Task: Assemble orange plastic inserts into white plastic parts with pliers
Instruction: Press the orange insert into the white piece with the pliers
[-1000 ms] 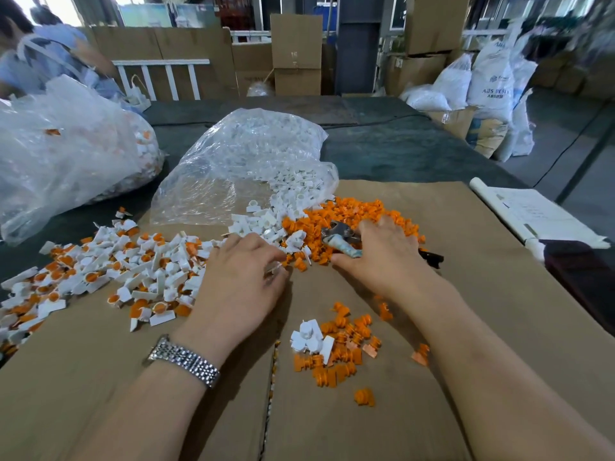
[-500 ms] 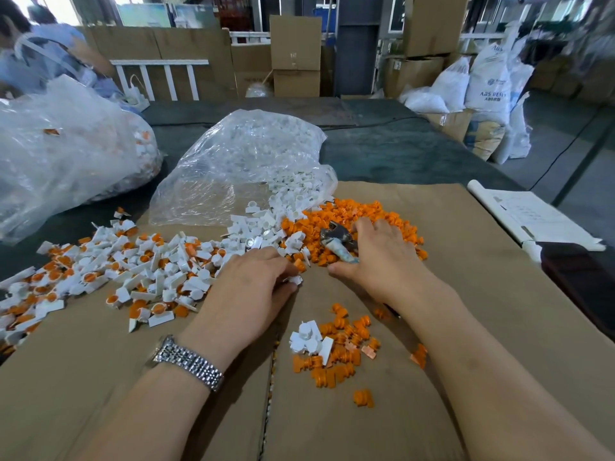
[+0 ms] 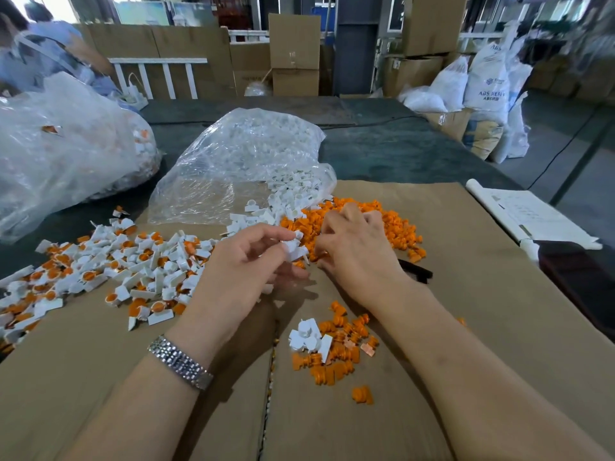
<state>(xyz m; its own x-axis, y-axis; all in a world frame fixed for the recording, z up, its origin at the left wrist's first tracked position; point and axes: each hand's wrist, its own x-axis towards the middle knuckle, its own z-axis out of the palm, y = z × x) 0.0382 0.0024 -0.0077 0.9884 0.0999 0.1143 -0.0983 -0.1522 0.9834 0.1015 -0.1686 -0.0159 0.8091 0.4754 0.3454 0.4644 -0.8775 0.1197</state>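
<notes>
My left hand (image 3: 246,274) is lifted off the cardboard and pinches a white plastic part (image 3: 293,246) between thumb and fingertips. My right hand (image 3: 357,252) lies just right of it, fingers curled down onto the pile of orange inserts (image 3: 396,227). The pliers sit under this hand; only a black handle end (image 3: 416,271) shows beside the wrist. Loose white parts (image 3: 293,194) spill from a clear bag. Assembled white-and-orange pieces (image 3: 133,264) are heaped on the left.
A small mixed heap of orange inserts and white parts (image 3: 332,347) lies near me on the cardboard sheet (image 3: 482,327). A clear bag (image 3: 239,154) and a larger bag (image 3: 60,151) stand behind. Papers (image 3: 532,214) lie at the right. A person (image 3: 40,51) sits far left.
My left hand rose from the cardboard with a white part pinched in its fingers. My right hand shifted slightly forward over the orange pile, and the pliers' head is now covered.
</notes>
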